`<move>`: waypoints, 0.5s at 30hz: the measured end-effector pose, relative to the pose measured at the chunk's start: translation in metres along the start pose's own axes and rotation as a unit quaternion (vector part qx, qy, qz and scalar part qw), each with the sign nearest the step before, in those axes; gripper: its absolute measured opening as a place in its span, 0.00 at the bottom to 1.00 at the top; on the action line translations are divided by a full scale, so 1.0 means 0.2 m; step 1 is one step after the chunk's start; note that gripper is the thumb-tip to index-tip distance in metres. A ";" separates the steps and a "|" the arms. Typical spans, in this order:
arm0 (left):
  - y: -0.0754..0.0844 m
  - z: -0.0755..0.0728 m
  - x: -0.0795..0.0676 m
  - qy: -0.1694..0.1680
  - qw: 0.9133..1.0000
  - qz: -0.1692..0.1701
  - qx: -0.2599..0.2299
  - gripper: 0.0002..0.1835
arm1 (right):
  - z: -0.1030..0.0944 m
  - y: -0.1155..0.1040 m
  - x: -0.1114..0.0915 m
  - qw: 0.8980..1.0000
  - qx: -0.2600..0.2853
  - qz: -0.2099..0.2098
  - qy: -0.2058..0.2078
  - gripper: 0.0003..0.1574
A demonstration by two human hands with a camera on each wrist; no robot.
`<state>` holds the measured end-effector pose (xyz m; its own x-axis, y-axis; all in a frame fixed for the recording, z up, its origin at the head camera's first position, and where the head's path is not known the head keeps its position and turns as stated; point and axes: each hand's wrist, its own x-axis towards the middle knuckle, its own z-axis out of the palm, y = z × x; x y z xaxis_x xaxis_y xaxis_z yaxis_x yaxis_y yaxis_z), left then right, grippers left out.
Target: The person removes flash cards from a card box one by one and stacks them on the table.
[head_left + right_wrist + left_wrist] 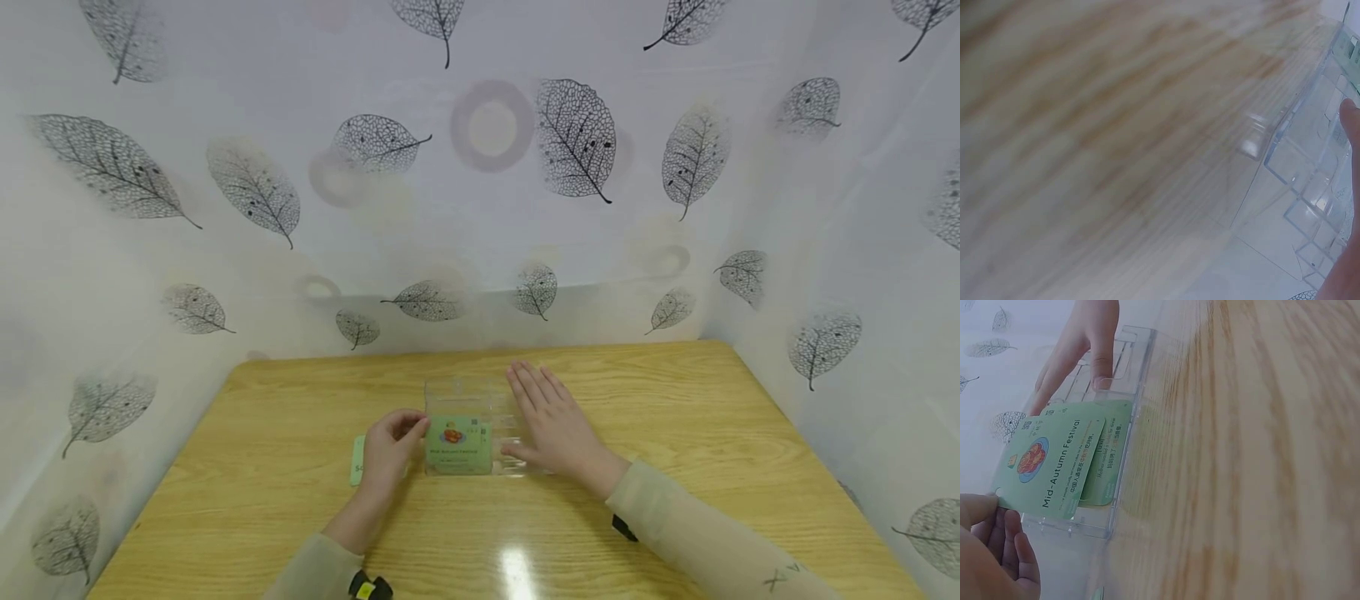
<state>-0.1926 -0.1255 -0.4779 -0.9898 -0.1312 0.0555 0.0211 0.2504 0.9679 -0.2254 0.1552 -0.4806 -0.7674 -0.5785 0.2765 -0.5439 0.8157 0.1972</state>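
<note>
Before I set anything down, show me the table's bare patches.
Bare table lies right of the right hand, left of the partly hidden card, and between the sleeves. Crowded: the middle, where the left hand pinches the Mid-Autumn Festival card at the clear tray.

And here's the pale lilac-white wall covering, filling the upper frame and running down both sides, black skeleton-leaf prints scattered all over it, a round lilac-and-cream circle at upper centre! Below spreads the yellow-brown wood-grain tabletop, a bright white light reflection gleaming at bottom centre.
</note>
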 end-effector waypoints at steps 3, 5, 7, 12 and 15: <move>0.01 0.00 0.00 0.003 1.000 -0.003 -0.004 0.08 | 0.00 0.00 0.00 1.000 -0.002 -0.001 0.001 0.74; 0.01 0.00 0.00 0.005 1.000 -0.005 -0.007 0.08 | 0.00 0.00 0.00 1.000 -0.004 -0.002 0.003 0.74; 0.02 0.00 0.00 0.006 1.000 -0.007 -0.009 0.08 | 0.00 0.00 0.00 1.000 -0.005 -0.002 0.003 0.74; 0.03 -0.01 -0.01 0.010 1.000 -0.011 -0.012 0.09 | 0.01 0.00 0.00 1.000 -0.007 -0.001 0.002 0.75; 0.03 -0.02 -0.01 0.014 1.000 -0.010 -0.016 0.09 | 0.01 0.00 0.00 1.000 -0.009 -0.001 0.004 0.75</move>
<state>-0.1906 -0.1271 -0.4714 -0.9857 -0.1629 0.0424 0.0062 0.2162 0.9763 -0.2263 0.1552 -0.4818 -0.7634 -0.5805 0.2833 -0.5394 0.8142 0.2148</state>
